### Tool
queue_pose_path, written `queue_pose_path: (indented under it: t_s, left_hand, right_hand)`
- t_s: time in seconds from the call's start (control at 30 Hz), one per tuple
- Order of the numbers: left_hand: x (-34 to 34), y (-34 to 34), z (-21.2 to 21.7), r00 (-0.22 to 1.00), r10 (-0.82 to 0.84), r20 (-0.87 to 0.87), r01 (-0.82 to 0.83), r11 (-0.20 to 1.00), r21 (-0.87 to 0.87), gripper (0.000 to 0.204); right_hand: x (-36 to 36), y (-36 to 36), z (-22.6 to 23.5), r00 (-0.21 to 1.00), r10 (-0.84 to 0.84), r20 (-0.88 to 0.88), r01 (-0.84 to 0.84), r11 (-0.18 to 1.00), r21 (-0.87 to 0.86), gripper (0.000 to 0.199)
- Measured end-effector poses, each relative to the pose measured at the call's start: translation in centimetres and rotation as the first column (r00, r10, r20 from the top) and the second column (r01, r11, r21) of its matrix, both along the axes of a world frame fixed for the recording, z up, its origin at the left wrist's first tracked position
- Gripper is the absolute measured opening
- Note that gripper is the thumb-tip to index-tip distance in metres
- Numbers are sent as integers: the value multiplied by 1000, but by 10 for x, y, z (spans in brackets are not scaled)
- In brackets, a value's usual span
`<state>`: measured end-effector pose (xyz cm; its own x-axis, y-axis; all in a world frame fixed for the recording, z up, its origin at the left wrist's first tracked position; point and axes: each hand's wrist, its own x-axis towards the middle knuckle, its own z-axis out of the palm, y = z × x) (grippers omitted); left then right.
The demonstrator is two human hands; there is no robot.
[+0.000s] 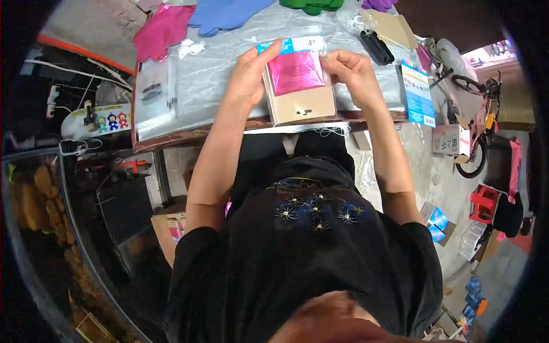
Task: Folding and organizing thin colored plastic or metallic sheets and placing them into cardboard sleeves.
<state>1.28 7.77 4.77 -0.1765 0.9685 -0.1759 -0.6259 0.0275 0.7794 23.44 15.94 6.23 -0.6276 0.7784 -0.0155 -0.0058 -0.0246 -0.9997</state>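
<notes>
Between my hands, at the table's near edge, is a clear plastic bag (314, 43) with a tan cardboard backing (306, 106), a shiny pink packet (295, 72) and a blue strip along its top. My left hand (247, 74) grips the bag's upper left side, thumb lying over the blue strip. At the upper right edge my right hand (353, 71) pinches the bag between thumb and bent fingers. A small dark slot or clip, too small to make out, shows low on the cardboard.
Pink cloth (163, 31), blue cloth (229, 14) and green cloth (311, 4) lie along the table's far side. Clear plastic bags (154, 94) sit at left. A black elongated object (377, 48) and a blue printed card (418, 91) are at right, the card overhanging the edge.
</notes>
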Motion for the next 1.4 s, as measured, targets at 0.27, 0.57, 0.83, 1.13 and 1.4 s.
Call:
queue_pose_path:
  t_s: [0.27,0.57,0.83,1.13,1.4]
  left_hand:
    - [9,-3,-1,999,-47,-27,48,999,18,30]
    - [5,-7,1,996,-85,-37,85,996,11,26]
    - [17,-14,3,983,-104,-152,110,993,37,24]
    - [21,-34,25,850,-122,-513,180,982,65,20]
    - [23,-43,28,737,-129,-664,235,969,72,19]
  right_hand:
    - [-17,6,-2,963,-260,-65,258,965,-42,16]
    - [-16,3,-5,979,-199,-32,197,979,-57,16]
    - [-22,-17,45,933,-318,169,-110,197,974,18]
    - [-17,-24,56,954,-216,209,-170,185,968,17]
    - [-13,-27,60,951,-168,260,-234,158,959,20]
